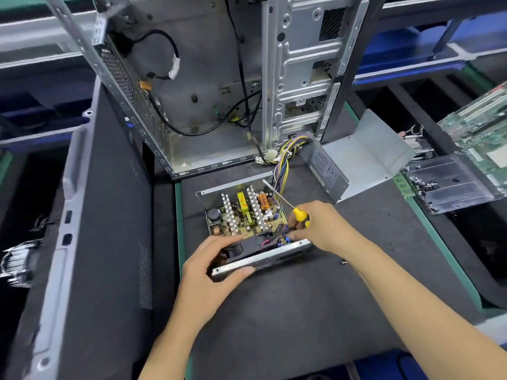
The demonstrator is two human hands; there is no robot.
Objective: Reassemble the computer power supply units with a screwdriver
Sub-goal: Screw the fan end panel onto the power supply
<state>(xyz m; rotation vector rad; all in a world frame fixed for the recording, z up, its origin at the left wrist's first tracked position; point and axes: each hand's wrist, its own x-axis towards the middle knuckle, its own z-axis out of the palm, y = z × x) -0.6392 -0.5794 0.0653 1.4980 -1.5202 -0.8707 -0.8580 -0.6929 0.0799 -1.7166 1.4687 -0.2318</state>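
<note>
1. Far left, a dark side panel point(90, 215) is leaned up off the mat, and a heatsink-looking part point(19, 263) is blurred at the edge. Not involved right now.
2. Behind, the empty PC case point(197, 86) is stood open with loose black cables hanging inside.
3. The left hand point(211, 272) is curled round the near-left corner of the open power supply point(247, 215): thumb under the front rim, fingers over the black fan point(247, 246). So it's closed on the unit, which is sat mid-mat just in front of the case.
4. Circuit board, heatsinks and copper coil are all exposed, so the cover isn't back on yet.
5. The right hand point(321, 226) is wrapped round the yellow-and-black screwdriver point(290, 208), shaft pointed up and back over the board, while its fingertips are poked into the wires by the fan. Exactly what's pinched there can't be made out.
6. Risk as judged from here: the fan leads could get trapped under the rim if the fan is seated carelessly, and the shaft could be knocked against the capacitors or the wire bundle point(282, 165).
7. Right of that, the grey cover point(362, 157) is lying open on the mat, well apart from the unit.
8. Far right, a clear screw tray point(450, 185) and a green motherboard point(482, 133) are parked at the edge. A small dark bit lies near the right forearm, maybe a screw that could easily get lost.
</note>
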